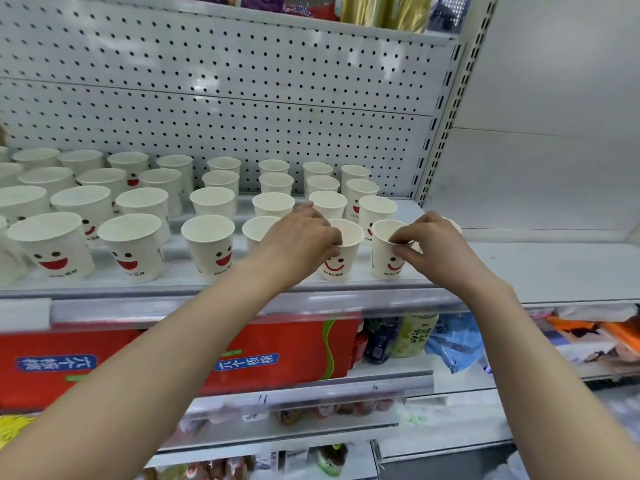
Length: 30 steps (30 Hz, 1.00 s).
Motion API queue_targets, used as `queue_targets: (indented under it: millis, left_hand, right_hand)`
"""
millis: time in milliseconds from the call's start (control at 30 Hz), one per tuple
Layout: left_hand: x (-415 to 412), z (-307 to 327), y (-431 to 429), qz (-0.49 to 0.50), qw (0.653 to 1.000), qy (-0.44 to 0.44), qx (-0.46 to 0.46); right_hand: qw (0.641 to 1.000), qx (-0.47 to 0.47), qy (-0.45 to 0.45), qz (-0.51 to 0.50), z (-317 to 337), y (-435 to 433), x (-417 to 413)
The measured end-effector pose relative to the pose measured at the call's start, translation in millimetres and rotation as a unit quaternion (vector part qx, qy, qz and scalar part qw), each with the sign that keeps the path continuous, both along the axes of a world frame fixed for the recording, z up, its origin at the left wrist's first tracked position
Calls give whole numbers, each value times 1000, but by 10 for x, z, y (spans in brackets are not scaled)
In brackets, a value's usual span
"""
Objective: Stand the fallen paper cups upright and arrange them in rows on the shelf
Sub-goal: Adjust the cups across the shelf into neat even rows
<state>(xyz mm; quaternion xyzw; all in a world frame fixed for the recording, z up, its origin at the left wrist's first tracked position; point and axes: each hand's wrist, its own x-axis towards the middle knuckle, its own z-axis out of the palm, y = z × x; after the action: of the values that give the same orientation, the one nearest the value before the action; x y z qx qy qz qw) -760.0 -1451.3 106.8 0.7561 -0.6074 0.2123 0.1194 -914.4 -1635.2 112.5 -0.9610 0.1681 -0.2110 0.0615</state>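
Several white paper cups with red smiley faces stand upright in rows on the white shelf point(194, 284). My left hand point(298, 237) holds the rim of a front-row cup point(341, 258), fingers curled over its edge. My right hand point(427, 245) pinches the rim of the rightmost front-row cup point(384, 261). Another cup point(453, 225) is mostly hidden behind my right hand. A further front-row cup point(256, 230) is partly covered by my left hand.
A white pegboard back panel point(225, 109) rises behind the cups. The shelf's right part point(554, 268) holds nothing. Below hang red drink cartons point(277, 355), bottles point(381, 341) and packets. A shelf above holds purple and gold packages point(381, 12).
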Motion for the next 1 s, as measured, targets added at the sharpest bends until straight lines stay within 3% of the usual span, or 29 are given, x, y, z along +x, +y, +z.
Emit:
queue_targets:
  millis: [733, 1000]
  left_hand:
    - [-71, -78, -71, 42, 991, 111, -57]
    - [-56, -41, 108, 24, 989, 103, -102]
  right_hand:
    - [999, 8, 46, -4, 69, -58, 61]
    - [997, -68, 45, -15, 188, 16, 105]
